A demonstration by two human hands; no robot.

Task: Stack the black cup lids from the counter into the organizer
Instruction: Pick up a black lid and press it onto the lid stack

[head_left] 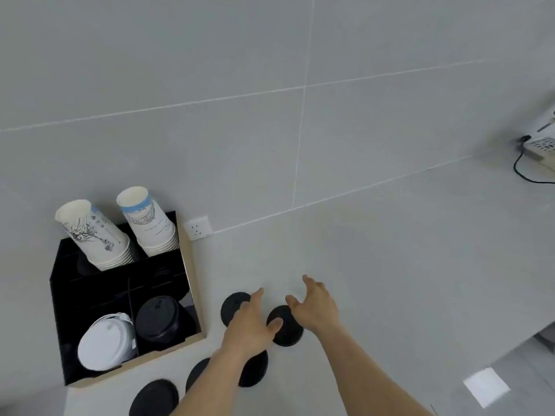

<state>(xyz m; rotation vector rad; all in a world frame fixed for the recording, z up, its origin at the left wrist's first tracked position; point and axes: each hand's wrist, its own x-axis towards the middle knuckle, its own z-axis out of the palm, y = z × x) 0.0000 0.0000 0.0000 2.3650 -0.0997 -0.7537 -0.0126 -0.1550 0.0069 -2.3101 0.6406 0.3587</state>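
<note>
Several black cup lids lie flat on the pale counter: one far (232, 306), one middle (286, 330), one under my left wrist (255, 370), and two near the front edge (154, 397) (196, 373). My left hand (249, 325) hovers over them, fingers spread, thumb touching the middle lid. My right hand (315, 304) is open just right of that lid, fingers reaching over its far edge. The black organizer (75, 295) stands at left; its front right compartment holds a stack of black lids (157, 319).
White lids (105, 346) fill the organizer's front left compartment, and two stacks of paper cups (93, 232) (147, 220) lean out of its back. A wall socket (198, 228) sits behind it. An appliance with a black cable (537, 151) is far right. The counter edge drops off at lower right.
</note>
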